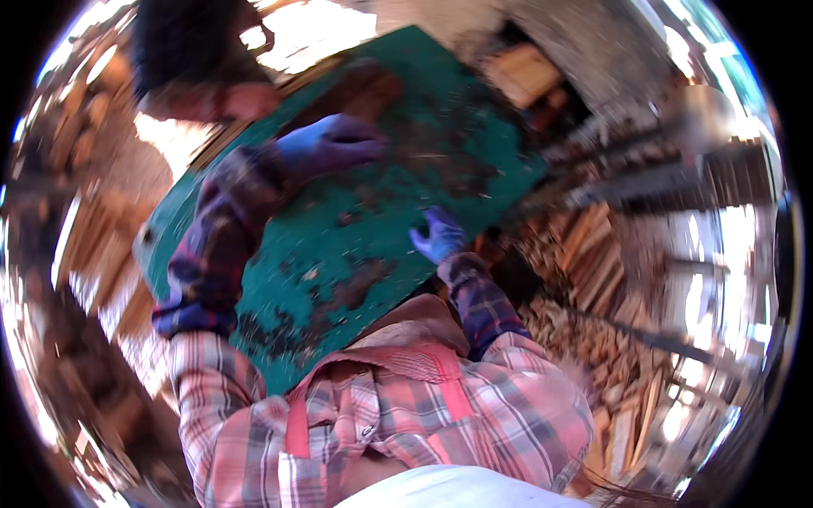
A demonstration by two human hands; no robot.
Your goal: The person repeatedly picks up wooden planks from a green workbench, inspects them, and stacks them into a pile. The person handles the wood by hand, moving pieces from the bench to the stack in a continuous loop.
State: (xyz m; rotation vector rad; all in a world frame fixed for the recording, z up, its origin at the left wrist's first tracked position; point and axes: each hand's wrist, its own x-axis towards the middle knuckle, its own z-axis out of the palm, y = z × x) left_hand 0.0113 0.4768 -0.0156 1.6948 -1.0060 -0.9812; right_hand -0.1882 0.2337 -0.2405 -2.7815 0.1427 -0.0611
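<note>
Both my hands wear blue-purple gloves over a green tabletop (330, 233) marked with dark, dirty patches. My left hand (330, 146) reaches toward its far side, with the fingers smeared by motion, so I cannot see if it holds anything. Just beyond that hand lies a long dark brown shape (360, 89), too blurred to name; whether the two touch is unclear. By the right edge of the tabletop, my right hand (439, 234) has its thumb and fingers spread, with nothing in it.
Another person (199, 59) leans in at the far left of the table. Stacked wood pieces (97, 245) stand on the left. To the right lie heaps of split wood (593, 262), and a pale wooden block (521, 74) sits past the far right edge. Dark bars (669, 182) cross the right side.
</note>
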